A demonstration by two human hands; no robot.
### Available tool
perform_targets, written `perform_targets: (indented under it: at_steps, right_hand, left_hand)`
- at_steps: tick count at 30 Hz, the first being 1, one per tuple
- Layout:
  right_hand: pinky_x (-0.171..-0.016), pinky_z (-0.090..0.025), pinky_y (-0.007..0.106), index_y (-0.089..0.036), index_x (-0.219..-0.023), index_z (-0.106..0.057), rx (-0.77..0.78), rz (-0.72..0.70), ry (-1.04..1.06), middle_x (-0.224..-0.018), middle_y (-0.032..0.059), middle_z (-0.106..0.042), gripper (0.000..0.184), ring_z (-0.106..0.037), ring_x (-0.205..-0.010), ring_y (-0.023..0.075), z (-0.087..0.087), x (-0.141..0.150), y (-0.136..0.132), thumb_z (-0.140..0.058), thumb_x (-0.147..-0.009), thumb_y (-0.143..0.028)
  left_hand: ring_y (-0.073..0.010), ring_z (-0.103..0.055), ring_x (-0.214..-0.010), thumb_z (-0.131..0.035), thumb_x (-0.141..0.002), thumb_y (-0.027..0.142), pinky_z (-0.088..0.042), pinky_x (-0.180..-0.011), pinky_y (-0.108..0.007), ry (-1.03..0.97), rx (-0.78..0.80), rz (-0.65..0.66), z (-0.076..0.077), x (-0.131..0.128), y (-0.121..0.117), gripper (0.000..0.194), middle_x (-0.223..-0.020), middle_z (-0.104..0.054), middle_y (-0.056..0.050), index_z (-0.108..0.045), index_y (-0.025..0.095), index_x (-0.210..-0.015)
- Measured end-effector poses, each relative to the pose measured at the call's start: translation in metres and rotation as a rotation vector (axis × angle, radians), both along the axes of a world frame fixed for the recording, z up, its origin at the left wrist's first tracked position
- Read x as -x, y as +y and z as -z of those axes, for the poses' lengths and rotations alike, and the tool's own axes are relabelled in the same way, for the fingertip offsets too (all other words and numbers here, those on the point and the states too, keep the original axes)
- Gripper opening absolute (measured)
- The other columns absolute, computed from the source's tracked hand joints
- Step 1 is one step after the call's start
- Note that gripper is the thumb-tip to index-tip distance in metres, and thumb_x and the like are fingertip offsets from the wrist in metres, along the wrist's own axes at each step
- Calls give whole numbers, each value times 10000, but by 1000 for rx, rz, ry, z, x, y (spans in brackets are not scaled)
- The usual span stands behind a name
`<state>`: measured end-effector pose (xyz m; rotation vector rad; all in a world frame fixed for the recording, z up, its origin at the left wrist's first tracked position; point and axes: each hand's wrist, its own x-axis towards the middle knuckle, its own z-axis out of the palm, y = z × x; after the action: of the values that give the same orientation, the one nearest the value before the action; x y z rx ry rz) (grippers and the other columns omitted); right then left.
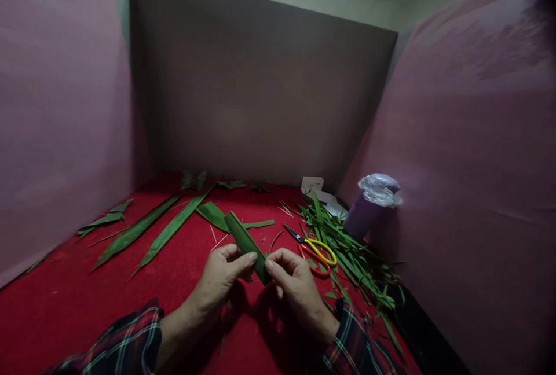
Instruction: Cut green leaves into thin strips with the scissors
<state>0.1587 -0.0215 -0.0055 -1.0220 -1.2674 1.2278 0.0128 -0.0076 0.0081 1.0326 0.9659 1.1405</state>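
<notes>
Between my hands is a folded green leaf strip (242,238), tilted with its upper end pointing away and to the left. My left hand (223,274) pinches it from the left, thumb on top. Close to its lower end, my right hand (293,279) closes thumb and fingertips on the leaf's right edge. Scissors (319,252) with one yellow and one red handle lie just beyond my right hand. Another broad leaf piece (212,214) rests on the red cloth (174,300) behind the held one.
Long leaves (145,233) lie to the left. A heap of cut green strips (347,253) spreads on the right, beside a purple container (367,210) topped with clear plastic. Thin sticks (285,208) and white papers (328,202) lie farther back. Pink sheets (478,190) stand at both sides.
</notes>
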Motion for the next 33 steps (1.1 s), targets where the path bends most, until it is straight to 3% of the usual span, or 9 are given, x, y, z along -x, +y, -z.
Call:
perform_targets:
  at_steps: [7,12,17,22,27,33]
  right_hand:
    - [-441,-362,191,-158,-727,-535,-80,31,-160,-612,-30,-535,234,-448,-468,79,3,1,0,-549,-798,-380]
    - [-514,-408,215,-165,-736,-546,-181,84,-461,-628,-10,-566,279,-526,-543,115,-2,-2,3,-424,-880,-369]
    - [-771,-355,312,-174,-781,-556,-253,322,-922,-851,69,-569,100,-513,-840,206,-12,-49,18,-473,-808,-125]
    - [-686,-341,304,-167,-762,-524,-186,421,-1254,-807,96,-558,151,-518,-802,235,-1,-86,27,-502,-713,-25]
    - [-651,-346,267,-166,-843,-501,-219,436,-1320,-790,60,-555,273,-537,-758,200,4,-86,30,-458,-656,28]
    - [-729,-407,287,-160,-1038,-474,-320,486,-1157,-874,63,-585,423,-566,-818,199,-3,-87,36,-431,-648,-2]
  left_hand:
    - [-101,-538,-564,-699,-665,286,-421,-527,-196,-40,1,38,3,0,1,188,-658,-642,-35,-660,118,-739]
    - [-115,-539,-553,-690,-663,285,-411,-493,-207,-1,21,23,4,1,2,197,-650,-646,-44,-663,112,-754]
    - [-111,-520,-507,-698,-643,300,-396,-482,-210,28,-12,-28,7,2,7,190,-544,-612,-21,-634,124,-610]
    - [-96,-507,-478,-700,-634,314,-375,-481,-201,26,-28,-39,11,5,13,206,-514,-597,-5,-618,132,-585]
    - [-96,-503,-470,-701,-626,317,-355,-470,-201,15,-6,-46,9,8,16,215,-520,-599,-4,-608,124,-605]
    - [-93,-508,-468,-704,-613,291,-367,-481,-206,-38,3,-93,2,9,18,212,-529,-610,-12,-582,117,-597]
